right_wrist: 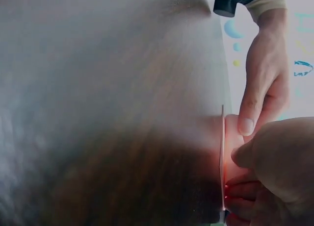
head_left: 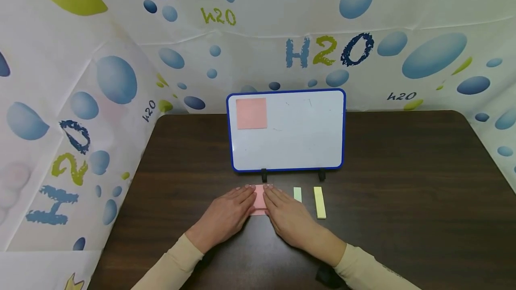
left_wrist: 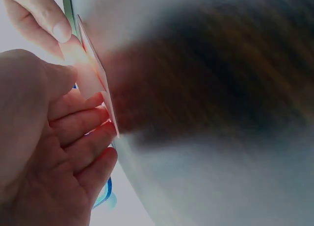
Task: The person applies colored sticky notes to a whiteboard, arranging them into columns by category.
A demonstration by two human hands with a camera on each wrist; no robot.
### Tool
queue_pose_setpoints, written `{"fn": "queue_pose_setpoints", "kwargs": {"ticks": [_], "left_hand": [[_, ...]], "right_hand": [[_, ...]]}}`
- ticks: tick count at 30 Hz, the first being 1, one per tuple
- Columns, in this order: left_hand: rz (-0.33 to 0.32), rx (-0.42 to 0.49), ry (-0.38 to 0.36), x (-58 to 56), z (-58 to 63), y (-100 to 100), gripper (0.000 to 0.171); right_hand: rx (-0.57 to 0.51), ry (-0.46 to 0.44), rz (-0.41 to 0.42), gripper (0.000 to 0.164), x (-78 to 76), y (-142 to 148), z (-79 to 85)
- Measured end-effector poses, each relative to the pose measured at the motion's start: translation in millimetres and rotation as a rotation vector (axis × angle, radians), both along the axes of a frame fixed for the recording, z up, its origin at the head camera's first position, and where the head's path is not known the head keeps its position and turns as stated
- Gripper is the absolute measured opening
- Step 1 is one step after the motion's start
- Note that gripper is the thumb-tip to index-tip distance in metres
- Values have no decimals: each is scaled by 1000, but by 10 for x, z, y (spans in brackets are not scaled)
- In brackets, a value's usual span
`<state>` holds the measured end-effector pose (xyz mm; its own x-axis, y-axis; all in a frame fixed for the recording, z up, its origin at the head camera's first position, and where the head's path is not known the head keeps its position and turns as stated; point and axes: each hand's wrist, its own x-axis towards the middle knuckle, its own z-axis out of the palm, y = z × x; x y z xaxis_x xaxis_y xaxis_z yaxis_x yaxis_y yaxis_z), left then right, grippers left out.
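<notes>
A pink sticky note pad (head_left: 260, 200) lies on the table between both hands. My left hand (head_left: 227, 213) rests at its left side and my right hand (head_left: 291, 219) at its right, fingertips almost meeting at the far edge. In the left wrist view the pad's top sheet (left_wrist: 87, 79) stands raised and bent, held between thumb and fingers of the left hand (left_wrist: 64, 147). The right wrist view shows the right thumb against this sheet, with the right fingers (right_wrist: 240, 205) behind it. The palms hide parts of the pad in the head view.
Behind the hands stands a blue-framed whiteboard (head_left: 298, 147) on black feet, a pink square note (head_left: 251, 113) on its upper left. A green strip pad (head_left: 297, 194) and a yellow one (head_left: 320, 202) lie right of the right hand. A patterned curtain (head_left: 258, 21) borders the table.
</notes>
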<state>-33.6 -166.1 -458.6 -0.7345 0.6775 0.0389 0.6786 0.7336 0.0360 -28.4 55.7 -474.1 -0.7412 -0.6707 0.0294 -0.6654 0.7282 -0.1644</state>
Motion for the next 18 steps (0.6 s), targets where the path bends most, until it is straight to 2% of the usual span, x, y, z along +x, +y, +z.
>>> {"fn": "queue_pose_setpoints", "kwargs": {"ticks": [7, 12, 18], "left_hand": [[13, -7, -23, 0, 17, 14, 44], [28, 1, -61, 4, 29, 26, 54], [13, -4, -14, -11, 12, 47, 50]], "right_hand": [[-3, 3, 1, 44, -11, 1, 0], [-15, 18, 1, 42, -15, 5, 2], [-23, 5, -4, 41, -28, 12, 6]]}}
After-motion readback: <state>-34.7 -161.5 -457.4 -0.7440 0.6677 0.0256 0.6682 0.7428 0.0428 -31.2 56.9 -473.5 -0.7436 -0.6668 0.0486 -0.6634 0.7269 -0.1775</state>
